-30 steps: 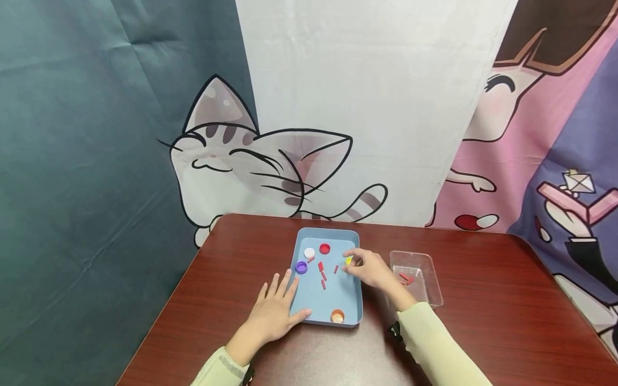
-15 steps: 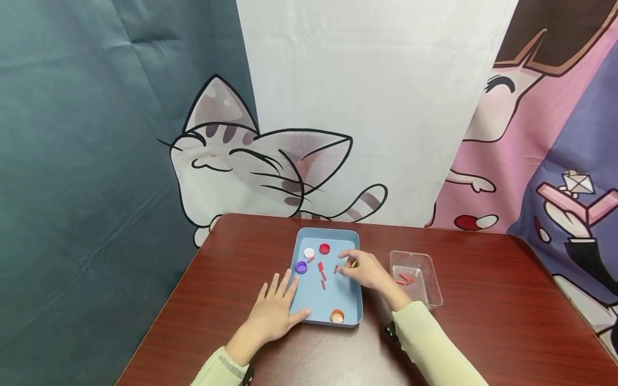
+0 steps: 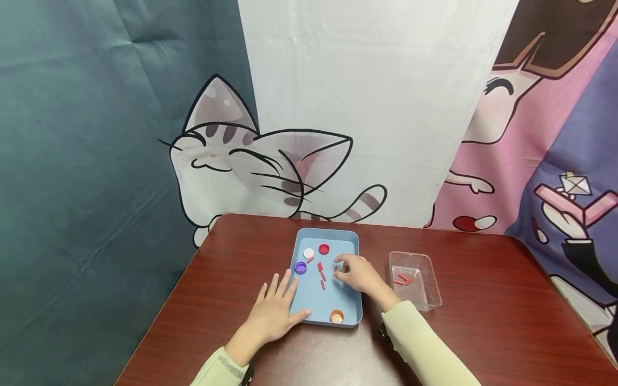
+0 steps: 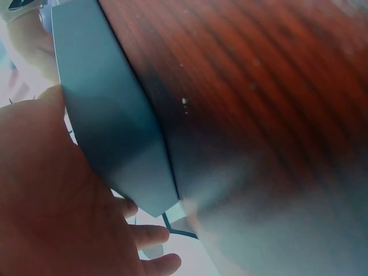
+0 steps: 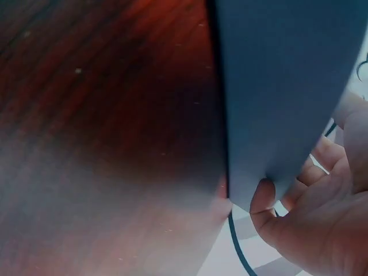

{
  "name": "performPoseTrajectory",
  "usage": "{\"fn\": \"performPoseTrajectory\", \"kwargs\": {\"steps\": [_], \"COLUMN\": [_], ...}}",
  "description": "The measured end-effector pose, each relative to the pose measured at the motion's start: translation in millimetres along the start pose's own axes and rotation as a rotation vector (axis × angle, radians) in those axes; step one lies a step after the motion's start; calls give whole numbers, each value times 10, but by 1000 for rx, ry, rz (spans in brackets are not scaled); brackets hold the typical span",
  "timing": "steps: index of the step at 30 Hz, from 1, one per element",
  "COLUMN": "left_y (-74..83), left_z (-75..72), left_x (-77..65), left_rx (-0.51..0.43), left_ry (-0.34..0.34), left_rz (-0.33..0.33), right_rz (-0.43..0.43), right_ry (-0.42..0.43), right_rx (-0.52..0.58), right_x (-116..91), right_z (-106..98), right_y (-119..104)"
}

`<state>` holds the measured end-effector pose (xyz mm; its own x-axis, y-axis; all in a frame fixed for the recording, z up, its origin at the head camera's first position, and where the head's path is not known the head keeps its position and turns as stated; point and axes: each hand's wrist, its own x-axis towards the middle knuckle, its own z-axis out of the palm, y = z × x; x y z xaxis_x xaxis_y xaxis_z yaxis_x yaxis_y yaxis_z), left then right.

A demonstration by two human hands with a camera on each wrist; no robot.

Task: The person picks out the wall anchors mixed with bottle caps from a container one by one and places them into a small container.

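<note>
Left sleeve (image 3: 216, 372): pale yellow-green, greyish band (image 3: 233, 364) near its end
Right sleeve (image 3: 425, 343): pale yellow-green
Black pieces (image 3: 384, 333): small, one beneath each sleeve

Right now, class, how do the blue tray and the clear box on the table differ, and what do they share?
The blue tray is opaque; the clear box is see-through. The tray is longer than the box. The tray holds round caps and red pieces; in the box, only red pieces show. The left hand touches the tray, not the box. Both are open-topped with rounded corners and sit on the table.
</note>
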<state>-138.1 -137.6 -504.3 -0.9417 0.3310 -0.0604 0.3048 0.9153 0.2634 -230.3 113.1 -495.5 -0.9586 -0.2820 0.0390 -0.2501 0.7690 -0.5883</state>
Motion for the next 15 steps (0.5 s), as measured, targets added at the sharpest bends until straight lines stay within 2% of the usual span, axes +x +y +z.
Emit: {"fn": "performPoseTrajectory", "kwargs": {"steps": [9,15], "left_y": [-7,-13], "left_z": [-4,-3], "left_x": [-9,-12], "left_rx": [-1,1], "left_ry": [6,10], "left_rz": [11,14], "right_rz": [46,52], "right_ry": [25,40], "right_rx": [-162,-218], "right_x": [41,46], "right_z": [106,138], "right_y": [16,-2]}}
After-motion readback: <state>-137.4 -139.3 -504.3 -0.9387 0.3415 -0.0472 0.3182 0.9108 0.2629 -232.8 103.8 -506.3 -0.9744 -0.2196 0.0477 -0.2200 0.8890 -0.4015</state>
